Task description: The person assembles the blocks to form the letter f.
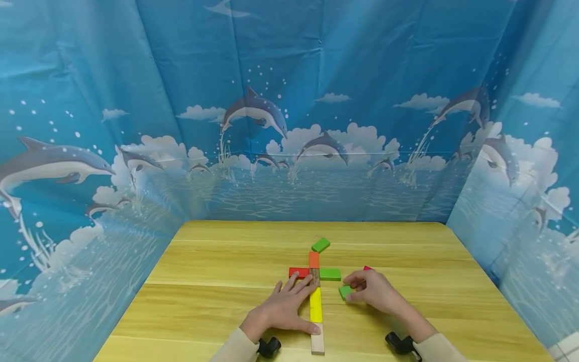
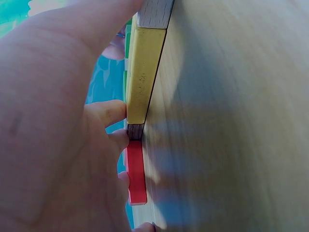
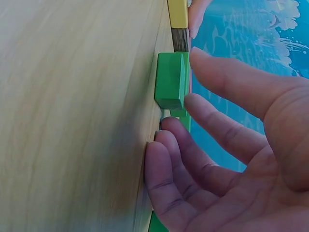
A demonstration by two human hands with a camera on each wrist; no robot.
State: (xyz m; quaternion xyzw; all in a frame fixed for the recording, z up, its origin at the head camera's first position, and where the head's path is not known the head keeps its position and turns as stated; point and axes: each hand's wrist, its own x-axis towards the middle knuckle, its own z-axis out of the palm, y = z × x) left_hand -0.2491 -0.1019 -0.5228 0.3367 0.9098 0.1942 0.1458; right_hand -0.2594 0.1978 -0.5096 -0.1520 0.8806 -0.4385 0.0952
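Note:
Flat wooden blocks form a cross on the table. My left hand point(image 1: 285, 306) lies over its left side with fingers spread, fingertips at the red block point(image 1: 296, 272) and the dark brown block point(image 1: 315, 278). Its thumb touches the pale wood block point(image 1: 317, 344), below the yellow section point(image 1: 315, 305). My right hand point(image 1: 373, 291) pinches a small green block point(image 3: 169, 79) between thumb and index finger, right of the cross; the other fingers curl beneath. An orange block point(image 1: 314, 259) tops the cross, and a longer green block point(image 1: 329, 274) forms its right arm.
Another green block point(image 1: 320, 245) lies at an angle beyond the orange one. A pinkish-red piece point(image 1: 368, 268) shows partly behind my right hand. The wooden table point(image 1: 203, 281) backs onto a blue dolphin-print curtain point(image 1: 289, 196), which also rises at both sides.

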